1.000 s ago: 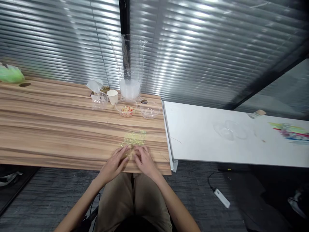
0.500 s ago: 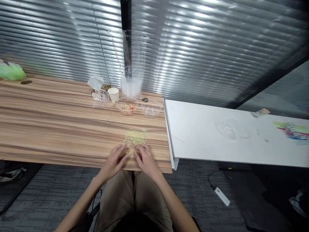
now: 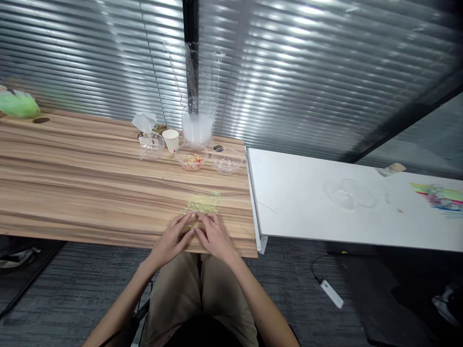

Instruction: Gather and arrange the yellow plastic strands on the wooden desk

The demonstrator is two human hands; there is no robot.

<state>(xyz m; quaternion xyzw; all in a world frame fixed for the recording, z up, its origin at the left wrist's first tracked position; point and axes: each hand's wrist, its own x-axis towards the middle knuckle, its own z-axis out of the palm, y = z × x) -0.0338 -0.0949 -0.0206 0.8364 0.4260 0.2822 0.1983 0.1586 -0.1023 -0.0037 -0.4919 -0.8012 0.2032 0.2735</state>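
Note:
A loose spread of thin yellow-green pieces lies on the wood-grain table near its front edge. Just in front of it, my left hand rests on the tabletop with thumb and fingers apart. Opposite is my right hand, also with its fingers apart. The fingertips of both hands nearly meet around a few small yellowish pieces. Neither hand visibly grips anything.
Behind are a clear bowl with red and yellow bits, another clear bowl, a paper cup, a clear container and bagged lids. Coloured sticks lie on the white table at right.
My right hand has moved left, toward my left hand, so the gap between the fingertips has narrowed. The containers have stayed in place.

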